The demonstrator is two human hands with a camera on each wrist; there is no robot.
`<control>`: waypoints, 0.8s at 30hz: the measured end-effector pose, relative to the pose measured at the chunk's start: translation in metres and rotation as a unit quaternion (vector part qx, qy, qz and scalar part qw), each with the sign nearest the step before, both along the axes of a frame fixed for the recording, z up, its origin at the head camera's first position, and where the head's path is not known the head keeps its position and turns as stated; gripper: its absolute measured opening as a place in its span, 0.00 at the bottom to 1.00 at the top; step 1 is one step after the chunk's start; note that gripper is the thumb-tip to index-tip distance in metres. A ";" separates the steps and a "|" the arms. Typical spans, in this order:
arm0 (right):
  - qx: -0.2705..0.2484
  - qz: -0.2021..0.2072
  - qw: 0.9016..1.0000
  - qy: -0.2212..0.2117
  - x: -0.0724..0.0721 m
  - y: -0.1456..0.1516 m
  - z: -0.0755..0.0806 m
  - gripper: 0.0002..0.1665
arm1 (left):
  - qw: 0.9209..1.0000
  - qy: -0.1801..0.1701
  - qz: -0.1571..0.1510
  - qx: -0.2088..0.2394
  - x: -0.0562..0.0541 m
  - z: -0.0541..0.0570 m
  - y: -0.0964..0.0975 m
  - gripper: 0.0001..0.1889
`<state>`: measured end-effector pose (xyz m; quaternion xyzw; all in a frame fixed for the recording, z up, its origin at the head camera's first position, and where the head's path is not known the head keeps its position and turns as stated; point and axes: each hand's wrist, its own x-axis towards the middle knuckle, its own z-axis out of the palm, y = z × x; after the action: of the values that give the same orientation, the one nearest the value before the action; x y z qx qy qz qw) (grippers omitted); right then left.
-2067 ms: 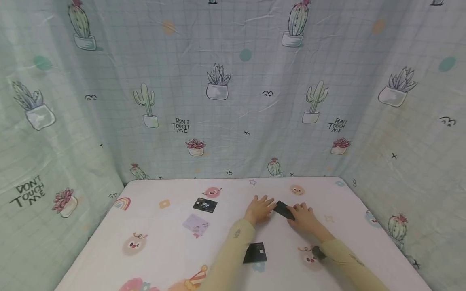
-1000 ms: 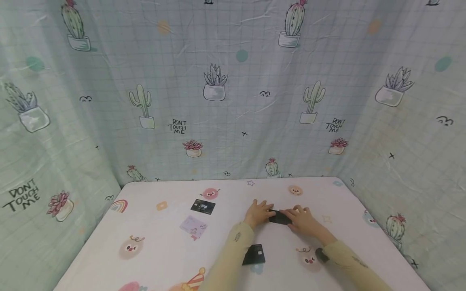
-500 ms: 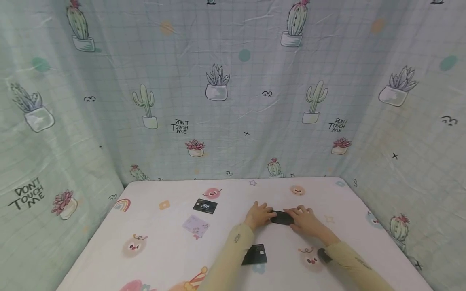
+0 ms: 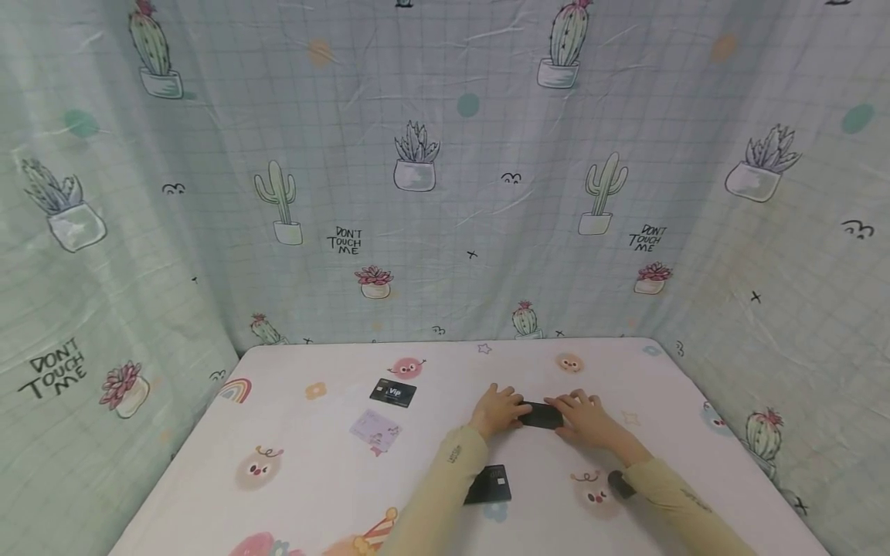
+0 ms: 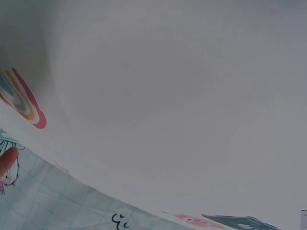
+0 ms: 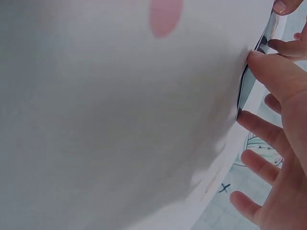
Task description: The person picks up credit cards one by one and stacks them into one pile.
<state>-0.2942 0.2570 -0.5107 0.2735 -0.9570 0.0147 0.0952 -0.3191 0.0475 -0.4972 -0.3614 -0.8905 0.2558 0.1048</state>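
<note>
A thin black card [image 4: 540, 415] lies between my two hands over the right-centre of the table. My left hand [image 4: 497, 410] pinches its left end. The right hand [image 4: 587, 419] holds its other end; in the right wrist view the thumb [image 6: 276, 72] is on the card's near edge and a finger [image 6: 261, 128] at its corner. Seen edge-on there, the card [image 6: 248, 86] looks slightly bent. In the left wrist view only a fingertip [image 5: 7, 158] shows.
Another black card [image 4: 492, 485] lies partly behind my left sleeve. A black "Vip" card [image 4: 393, 392] and a purple card [image 4: 376, 430] lie at left-centre on the printed white table [image 4: 313, 432]. A dark object [image 4: 620, 484] is at my right cuff. Cactus-print cloth [image 4: 445, 216] surrounds the table.
Two seconds ago the black card was slanted, held at its right end, with the left hand's fingers spread beside it. It has since turned nearly level, and both hands hold it. The last half second shows little motion.
</note>
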 end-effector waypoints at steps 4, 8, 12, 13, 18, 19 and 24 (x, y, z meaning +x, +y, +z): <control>0.002 -0.001 1.000 0.001 0.000 0.002 0.000 0.32 | 1.000 0.003 -0.004 0.002 0.001 0.002 0.002 0.19; -0.004 0.011 1.000 0.006 0.001 0.003 0.001 0.31 | 1.000 0.004 -0.009 0.004 0.000 0.001 0.003 0.20; 0.000 0.023 1.000 0.006 0.000 0.003 0.001 0.31 | 1.000 0.001 -0.010 0.003 -0.001 -0.002 0.003 0.20; 0.004 0.024 1.000 0.008 0.000 0.003 0.001 0.31 | 1.000 -0.001 -0.010 0.004 -0.001 -0.002 0.003 0.21; 0.001 0.029 1.000 0.002 0.001 0.003 0.002 0.31 | 1.000 -0.005 -0.010 0.006 -0.002 -0.004 0.003 0.23; 0.000 0.029 1.000 -0.001 0.001 0.003 0.002 0.31 | 1.000 -0.004 -0.012 0.006 -0.002 -0.004 0.003 0.23; -0.007 0.029 1.000 -0.006 0.001 0.003 0.003 0.30 | 1.000 -0.002 -0.021 0.004 -0.001 -0.002 0.004 0.23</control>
<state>-0.2931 0.2597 -0.5074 0.3006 -0.9491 0.0262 0.0910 -0.3198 0.0514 -0.4988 -0.3801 -0.8839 0.2491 0.1102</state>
